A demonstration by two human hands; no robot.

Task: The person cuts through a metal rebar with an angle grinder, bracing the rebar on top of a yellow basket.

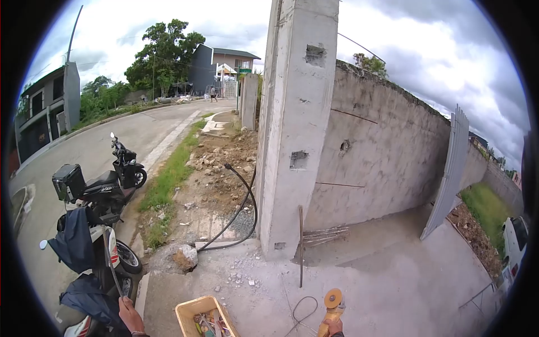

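The grinder (324,329) is grasped by the right hand's (336,327) fingers, disc foremost, well right of the thin rod (115,277), which is clasped by the left hand's (130,316) fingers and slanted forward-left.

Single head-worn view, outward and downward, hands at bottom edge.

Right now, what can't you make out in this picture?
All in the head view:
- Rear of the grinder: covered by the right hand and the bottom edge.
- Lower end of the thin rod: hidden by the left hand.
- Bottom of the yellow bin: under jumbled tools, cropped below.
- What the distant person is doing: too small.
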